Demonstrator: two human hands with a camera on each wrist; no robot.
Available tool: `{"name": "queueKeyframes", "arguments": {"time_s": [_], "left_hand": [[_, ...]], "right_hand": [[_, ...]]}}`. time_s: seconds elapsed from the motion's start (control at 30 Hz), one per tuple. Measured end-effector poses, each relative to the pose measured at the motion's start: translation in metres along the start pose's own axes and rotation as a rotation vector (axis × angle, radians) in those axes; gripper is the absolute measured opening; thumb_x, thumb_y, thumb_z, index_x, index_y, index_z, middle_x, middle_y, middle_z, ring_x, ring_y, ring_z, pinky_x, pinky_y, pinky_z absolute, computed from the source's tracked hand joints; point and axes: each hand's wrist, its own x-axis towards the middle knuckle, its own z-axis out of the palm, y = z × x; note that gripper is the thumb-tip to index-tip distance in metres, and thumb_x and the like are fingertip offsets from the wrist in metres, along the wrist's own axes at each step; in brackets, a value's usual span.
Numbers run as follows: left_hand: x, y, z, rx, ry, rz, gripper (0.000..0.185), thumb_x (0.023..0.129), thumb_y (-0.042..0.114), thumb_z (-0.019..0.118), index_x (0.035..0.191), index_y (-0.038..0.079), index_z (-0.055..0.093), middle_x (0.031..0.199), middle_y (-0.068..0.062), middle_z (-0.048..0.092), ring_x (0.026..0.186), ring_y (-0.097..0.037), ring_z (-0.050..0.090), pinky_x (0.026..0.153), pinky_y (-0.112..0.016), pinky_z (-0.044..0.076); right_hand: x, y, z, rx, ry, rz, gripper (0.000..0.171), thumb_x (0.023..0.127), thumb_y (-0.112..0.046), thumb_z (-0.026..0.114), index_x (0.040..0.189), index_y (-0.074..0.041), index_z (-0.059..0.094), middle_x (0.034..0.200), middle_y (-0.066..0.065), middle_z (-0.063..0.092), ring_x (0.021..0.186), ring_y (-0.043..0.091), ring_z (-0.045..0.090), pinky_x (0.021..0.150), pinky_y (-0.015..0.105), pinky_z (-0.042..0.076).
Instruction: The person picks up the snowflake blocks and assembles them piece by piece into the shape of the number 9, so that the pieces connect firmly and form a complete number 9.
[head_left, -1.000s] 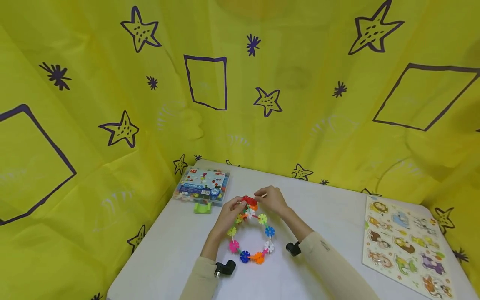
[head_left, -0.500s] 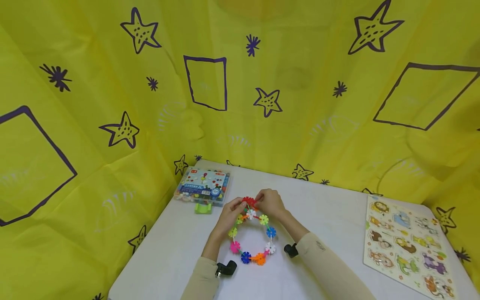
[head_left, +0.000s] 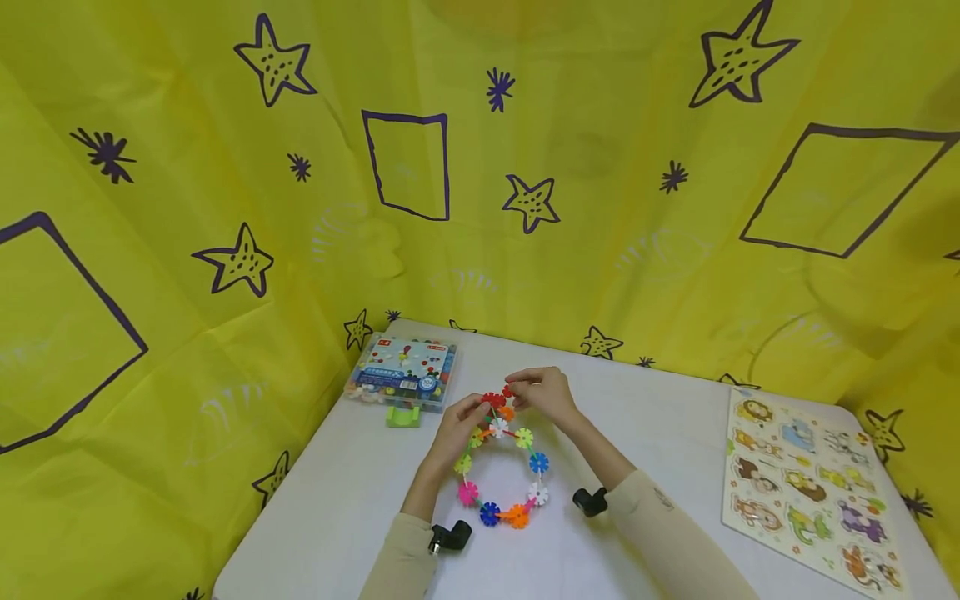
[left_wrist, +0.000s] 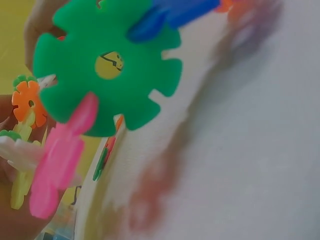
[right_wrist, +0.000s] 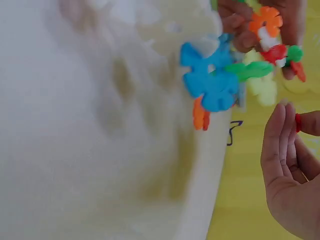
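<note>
A ring of colourful interlocking snowflake discs [head_left: 538,462] hangs from my left hand [head_left: 453,433], which grips its far end beside a red disc [head_left: 493,400]. My right hand [head_left: 551,396] pinches a separate small red disc [right_wrist: 298,122] between thumb and fingers, just right of that end. In the left wrist view a green disc [left_wrist: 107,95] fills the upper left, with a pink disc [left_wrist: 56,165] slotted into it. A blue disc [right_wrist: 212,82] of the ring shows in the right wrist view, and the left hand's fingers [right_wrist: 245,40] appear above.
A clear plastic case [head_left: 405,371] of colourful pieces lies at the table's far left corner, with a light green piece [head_left: 403,417] in front. An animal puzzle board [head_left: 810,492] lies at the right. Yellow patterned cloth [head_left: 480,267] hangs behind the white table [head_left: 645,417].
My right hand first came in against the red disc at the ring's far end, then drew back up and right with the small red disc. The left hand stays nearly still.
</note>
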Motion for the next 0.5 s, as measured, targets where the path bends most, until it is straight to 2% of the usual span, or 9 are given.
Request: {"name": "queueKeyframes", "arguments": {"time_s": [0.13,0.23,0.37,0.5], "left_hand": [[0.0,0.0,0.0,0.001,0.009,0.009,0.036,0.109,0.031,0.057,0.122,0.0,0.068,0.106,-0.013,0.07,0.089,-0.018,0.061,0.071,-0.028,0.057],[0.0,0.0,0.0,0.015,0.018,0.013,0.033,0.109,0.03,0.057,0.121,0.002,0.07,0.108,-0.012,0.071,0.091,-0.018,0.061,0.079,-0.029,0.055],[0.001,-0.002,0.0,0.025,0.02,0.024,0.03,0.109,0.028,0.057,0.122,0.004,0.07,0.111,-0.013,0.071,0.094,-0.019,0.061,0.087,-0.032,0.051],[0.001,-0.003,0.0,0.031,0.01,0.03,0.03,0.109,0.029,0.056,0.122,0.006,0.071,0.11,-0.01,0.071,0.096,-0.02,0.061,0.089,-0.033,0.051]], "right_hand": [[-0.003,-0.009,0.0,0.052,-0.012,0.001,0.025,0.097,-0.009,0.071,0.114,0.008,0.075,0.093,0.015,0.077,0.069,0.023,0.074,0.074,0.047,0.063],[-0.005,-0.015,0.001,0.057,-0.017,-0.011,0.024,0.096,-0.009,0.072,0.112,0.008,0.076,0.091,0.015,0.077,0.069,0.023,0.074,0.073,0.047,0.063],[-0.007,-0.022,0.004,0.017,-0.022,-0.035,0.022,0.095,-0.009,0.072,0.11,0.005,0.077,0.089,0.012,0.077,0.068,0.022,0.073,0.073,0.048,0.063],[-0.009,-0.026,0.006,-0.017,-0.027,-0.038,0.018,0.095,-0.01,0.072,0.106,0.003,0.079,0.088,0.012,0.077,0.068,0.021,0.073,0.075,0.052,0.062]]}}
